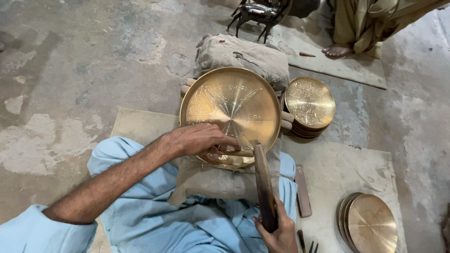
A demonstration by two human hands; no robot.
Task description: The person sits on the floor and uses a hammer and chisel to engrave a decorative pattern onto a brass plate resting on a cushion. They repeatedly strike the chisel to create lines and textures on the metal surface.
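Observation:
A large round brass plate point(229, 100) with engraved lines radiating from its middle rests tilted on a grey padded cushion point(243, 54) in front of my lap. My left hand point(199, 139) lies on the plate's near rim and pinches a short chisel point(236, 152) against the metal. My right hand point(276, 229) grips the lower end of a dark wooden mallet point(263, 182), whose upper end meets the chisel near the plate's edge.
A stack of engraved brass plates point(309, 105) sits right of the cushion. Plain brass plates point(370, 224) lie stacked at lower right on a mat point(342, 168). A flat tool point(303, 192) lies beside my leg. Another person's bare foot point(336, 50) and a dark animal figurine point(260, 14) are at the top.

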